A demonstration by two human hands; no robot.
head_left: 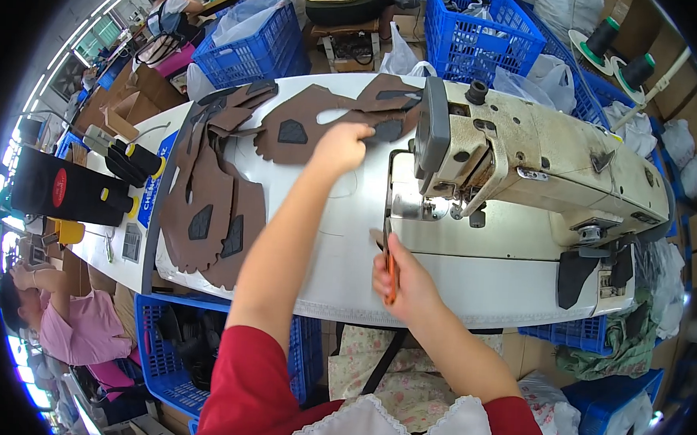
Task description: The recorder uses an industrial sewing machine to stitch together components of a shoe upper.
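My left hand (346, 148) reaches across the white sewing table (322, 267), fingers curled closed at the edge of a brown shoe-upper piece (297, 108) with dark patches. What those fingers pinch, if anything, is hidden. Closed around orange-handled scissors (393, 276), my right hand (414, 284) is near the table's front edge, the blades pointing away from me. Just beyond them is the needle area of a cream sewing machine (542, 141). More brown upper pieces (200, 186) lie overlapping at the left. Loose thread trails over the tabletop between my arms.
A side table with a black cylinder (66, 187) and thread spools (143, 159) adjoins at left. Blue crates (251, 47) stand behind; another blue crate (155, 365) is below the front edge. Black pieces (575, 278) lie at right. A person in pink (83, 326) sits at left.
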